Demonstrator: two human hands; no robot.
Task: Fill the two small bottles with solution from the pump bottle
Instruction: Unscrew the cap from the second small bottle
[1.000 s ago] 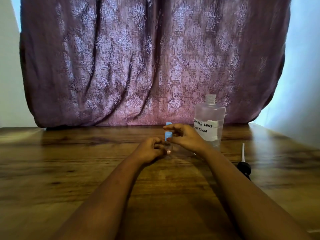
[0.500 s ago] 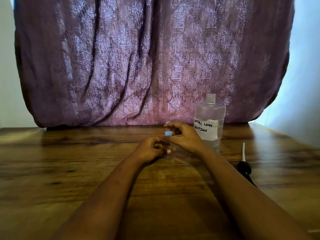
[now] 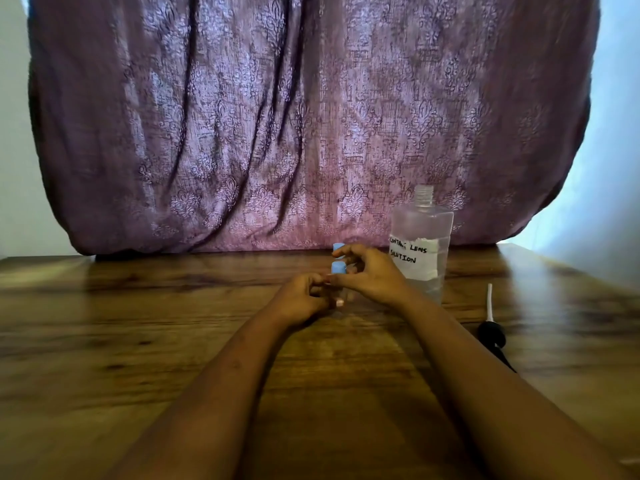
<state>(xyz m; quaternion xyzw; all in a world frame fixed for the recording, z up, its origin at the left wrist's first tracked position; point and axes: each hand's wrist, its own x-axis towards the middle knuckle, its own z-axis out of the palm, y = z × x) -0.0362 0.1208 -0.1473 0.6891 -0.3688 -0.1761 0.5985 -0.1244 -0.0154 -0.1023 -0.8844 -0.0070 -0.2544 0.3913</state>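
A small clear bottle with a blue cap (image 3: 338, 268) stands on the wooden table (image 3: 138, 341). My left hand (image 3: 304, 299) grips its body from the left. My right hand (image 3: 370, 275) pinches the blue cap from the right. Just behind them a second blue cap (image 3: 337, 246) peeks out, its bottle hidden by my fingers. The big clear bottle (image 3: 420, 244), labelled "contact lens solution", stands open to the right, without its pump. Its black pump head with white tube (image 3: 491, 327) lies on the table further right.
A purple patterned cloth (image 3: 294, 116) hangs along the back of the table. The table's right edge runs close past the pump head, with a pale wall (image 3: 616, 168) beyond it.
My right-hand fingers have shifted slightly around the blue cap. The bottle and my left hand stay in place.
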